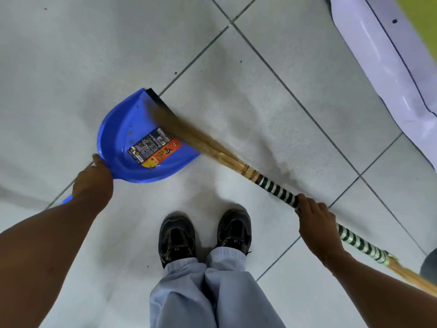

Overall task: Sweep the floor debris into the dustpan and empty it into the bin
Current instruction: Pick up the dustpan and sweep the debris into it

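A blue dustpan with a black lip and a printed label lies on the white tiled floor, its mouth facing up and right. My left hand grips its handle at the lower left. A straw broom with a green-and-white striped handle slants in from the lower right; its blurred bristles lie across the dustpan's mouth. My right hand is closed around the striped handle. A few small specks of debris sit inside the pan, and others dot the tiles beyond it. No bin is in view.
My two dark shoes and pale trouser legs stand just behind the pan and broom. A white glossy panel or sheet runs along the right edge of the floor. A dark object shows at the far right edge.
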`<state>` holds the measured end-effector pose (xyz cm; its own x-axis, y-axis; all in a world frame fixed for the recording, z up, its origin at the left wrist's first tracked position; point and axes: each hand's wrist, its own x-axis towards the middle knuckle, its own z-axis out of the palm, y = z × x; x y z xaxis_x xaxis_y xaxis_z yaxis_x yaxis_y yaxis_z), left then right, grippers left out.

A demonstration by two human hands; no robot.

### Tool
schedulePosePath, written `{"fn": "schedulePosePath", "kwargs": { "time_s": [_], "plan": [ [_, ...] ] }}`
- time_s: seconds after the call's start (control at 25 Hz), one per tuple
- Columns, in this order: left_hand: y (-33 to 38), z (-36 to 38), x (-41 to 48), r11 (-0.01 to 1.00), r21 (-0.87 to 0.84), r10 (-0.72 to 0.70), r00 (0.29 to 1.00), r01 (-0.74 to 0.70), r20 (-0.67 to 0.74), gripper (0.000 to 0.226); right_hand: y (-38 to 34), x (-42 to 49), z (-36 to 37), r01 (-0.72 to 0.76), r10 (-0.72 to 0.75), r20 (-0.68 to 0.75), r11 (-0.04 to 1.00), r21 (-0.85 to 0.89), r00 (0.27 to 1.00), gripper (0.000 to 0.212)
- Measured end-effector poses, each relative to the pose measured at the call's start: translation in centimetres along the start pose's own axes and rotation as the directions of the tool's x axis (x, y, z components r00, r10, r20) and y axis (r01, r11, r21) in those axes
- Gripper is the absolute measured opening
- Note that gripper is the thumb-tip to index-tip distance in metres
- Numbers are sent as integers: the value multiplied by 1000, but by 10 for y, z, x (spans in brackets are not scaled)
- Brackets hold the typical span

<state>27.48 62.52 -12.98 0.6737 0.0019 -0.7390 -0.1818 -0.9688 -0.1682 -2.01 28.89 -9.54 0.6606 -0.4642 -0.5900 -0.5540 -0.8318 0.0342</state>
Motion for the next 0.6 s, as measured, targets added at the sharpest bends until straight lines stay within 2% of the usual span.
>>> {"fn": "schedulePosePath", "kwargs": {
  "time_s": [0.08,0.16,0.24,0.32,0.44,0.6],
  "plan": [
    [-3,3,9,999,-33,22,1000,-22,-9,64,-9,12,-10,-130,139,-67,984,122,988,34],
    [-9,7,13,998,-55,39,999,-40,-15,66,-20,40,-21,-267,309,-129,927,265,942,36],
    [-18,8,12,997,-63,51,998,-53,-32,65,-31,76,-35,-385,447,-108,851,356,888,38],
    [-29,7,9,996,-70,56,996,-60,-64,62,-39,106,-48,-484,523,-16,800,354,852,36],
    [-45,3,13,997,-78,-11,997,5,-78,58,-52,123,-53,-440,444,47,860,257,895,39],
    [-44,0,24,997,-29,-69,997,68,-36,64,-56,105,-38,-196,194,75,980,28,978,48]
  ]
}}
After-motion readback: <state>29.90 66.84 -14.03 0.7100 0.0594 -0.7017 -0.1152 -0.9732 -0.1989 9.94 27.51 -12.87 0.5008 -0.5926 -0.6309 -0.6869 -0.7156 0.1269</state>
